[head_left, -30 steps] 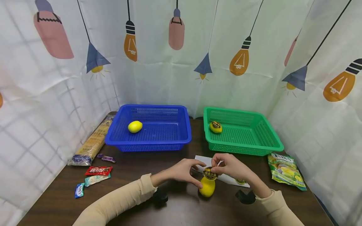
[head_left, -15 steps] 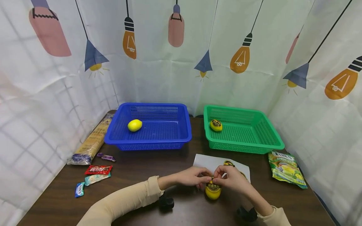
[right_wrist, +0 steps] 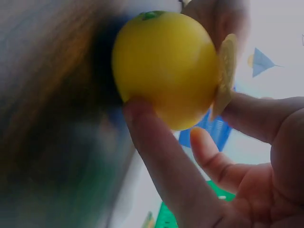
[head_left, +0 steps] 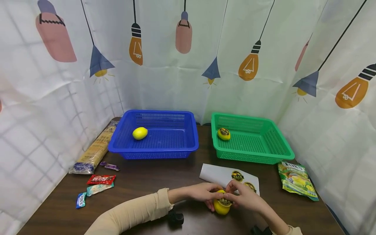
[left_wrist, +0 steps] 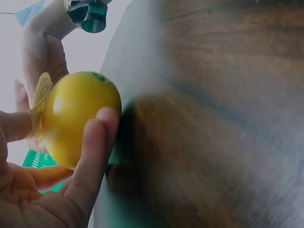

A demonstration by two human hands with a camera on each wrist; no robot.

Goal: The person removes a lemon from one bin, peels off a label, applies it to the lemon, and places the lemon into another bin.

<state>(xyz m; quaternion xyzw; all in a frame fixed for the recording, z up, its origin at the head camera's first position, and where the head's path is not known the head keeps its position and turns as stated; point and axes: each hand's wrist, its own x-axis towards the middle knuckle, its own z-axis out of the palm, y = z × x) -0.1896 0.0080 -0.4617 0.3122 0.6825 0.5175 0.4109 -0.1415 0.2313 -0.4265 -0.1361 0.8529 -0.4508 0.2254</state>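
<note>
Between my two hands, low in the middle of the head view, is a yellow lemon (head_left: 221, 209) with a black-and-gold round sticker (head_left: 225, 201) on its upper side. My left hand (head_left: 204, 192) grips the lemon from the left, its thumb on the sticker. From the other side my right hand (head_left: 244, 195) holds it, thumb at the sticker's edge and a finger (right_wrist: 156, 147) under the fruit. Both wrist views show part of the sticker (left_wrist: 42, 92) standing off the lemon's skin. Just behind the hands lies a white sheet (head_left: 215, 173) bearing more such stickers (head_left: 237, 176).
A blue basket (head_left: 152, 154) with one plain lemon (head_left: 140, 133) stands at the back left. In the green basket (head_left: 249, 156) to its right is a stickered lemon (head_left: 224, 133). Candy wrappers (head_left: 101, 179) and a long packet (head_left: 95, 147) lie left, a FOX'S bag (head_left: 297, 179) right.
My right hand has brought the pinched sticker down onto the lemon. My left hand has closed in around the fruit, and both hands have shifted slightly right and nearer.
</note>
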